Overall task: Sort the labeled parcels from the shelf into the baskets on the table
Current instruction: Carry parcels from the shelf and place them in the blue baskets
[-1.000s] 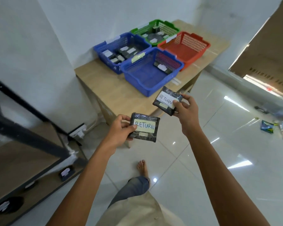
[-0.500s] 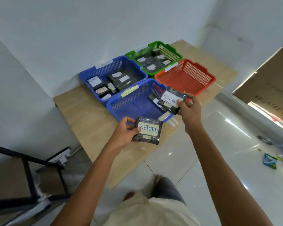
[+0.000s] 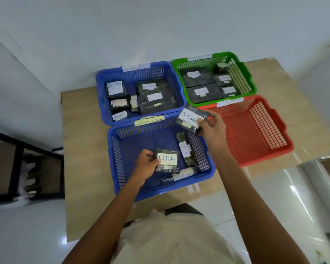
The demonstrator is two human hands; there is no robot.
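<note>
**Operator:** State of the hands?

**Technician:** Both are occupied and well apart. The left hand (image 3: 144, 164) pinches the left parcel (image 3: 167, 160) by its left edge, thumb on top, low inside the near blue basket (image 3: 160, 189). The right hand (image 3: 212, 128) grips the right parcel (image 3: 191, 119) by its right edge, above that basket's far right corner. Both labels read RETURN.

**Operator:** Handling properties?

**Technician:** Judged by appearance, these are small, flat packs in glossy black wrap, light enough for a one-handed edge pinch. The film looks slick and slightly yielding. Take hold at an edge, thumb across the top face and clear of the paper label so the text remains readable. The contents are hidden, so fragility cannot be rated.

**Operator:** Surroundings?

**Technician:** Ahead of the left hand, the basket rim carries a yellow tag (image 3: 150, 120) that begins with RETURN; the rest is blurred. Beyond the tag sits the far blue basket (image 3: 101, 88), which holds parcels. Beyond the right hand is the green basket (image 3: 251, 82), also holding parcels. To the right of the right hand is the red basket (image 3: 274, 119). All four stand on the table (image 3: 84, 140). The shelf (image 3: 19, 159) is far to the left of the left hand.

**Operator:** Obstructions?

**Technician:** Resting packs (image 3: 184, 148) lie between the hands, against the basket's right wall. The right parcel must clear the mesh rim below it and, in my judgement, land to the left of those packs.
</note>
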